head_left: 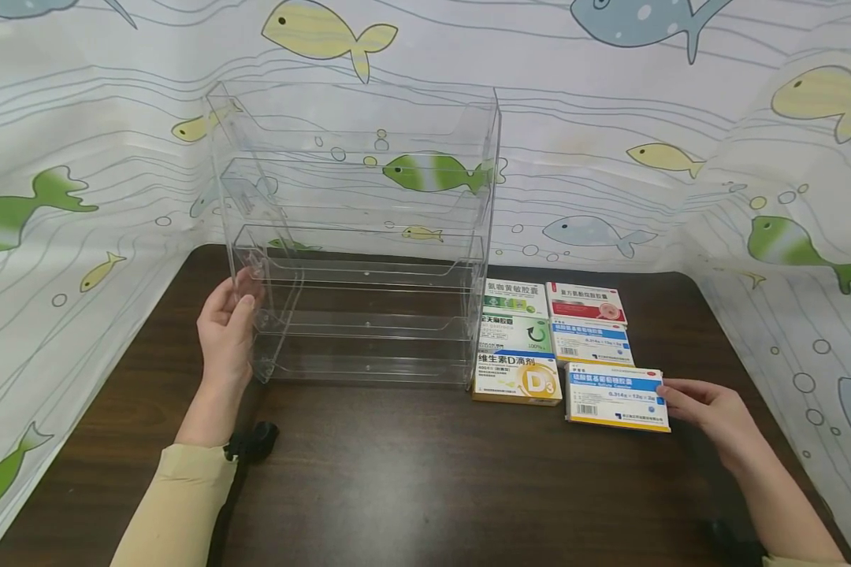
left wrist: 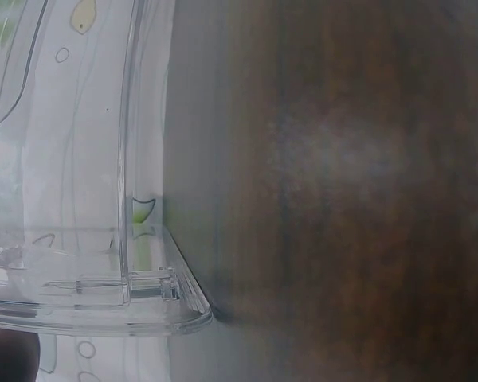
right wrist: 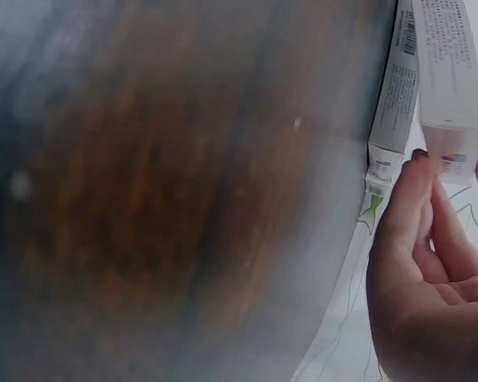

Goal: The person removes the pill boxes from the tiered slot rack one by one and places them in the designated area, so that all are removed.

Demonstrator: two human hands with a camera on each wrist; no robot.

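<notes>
A clear plastic rack [head_left: 369,324] with several tiers stands upright on the dark table. At its left side panel, my left hand [head_left: 228,319] holds the edge between thumb and fingers; in the left wrist view only a dark bit of that hand shows below the rack's clear corner [left wrist: 167,306]. My right hand [head_left: 712,413] pinches the right end of a blue, white and yellow medicine box [head_left: 613,400]. In the right wrist view, thumb and fingers meet at the end of this white carton [right wrist: 450,72], raised off the table beside another carton [right wrist: 397,87].
Right of the rack lie several other medicine boxes: a yellow vitamin D box [head_left: 516,378], a green-and-white one [head_left: 514,332], another green-marked one [head_left: 514,298], a red-and-white one [head_left: 585,303] and a second blue-and-white one [head_left: 591,342]. A fish-patterned cloth [head_left: 567,181] surrounds the table [head_left: 397,472].
</notes>
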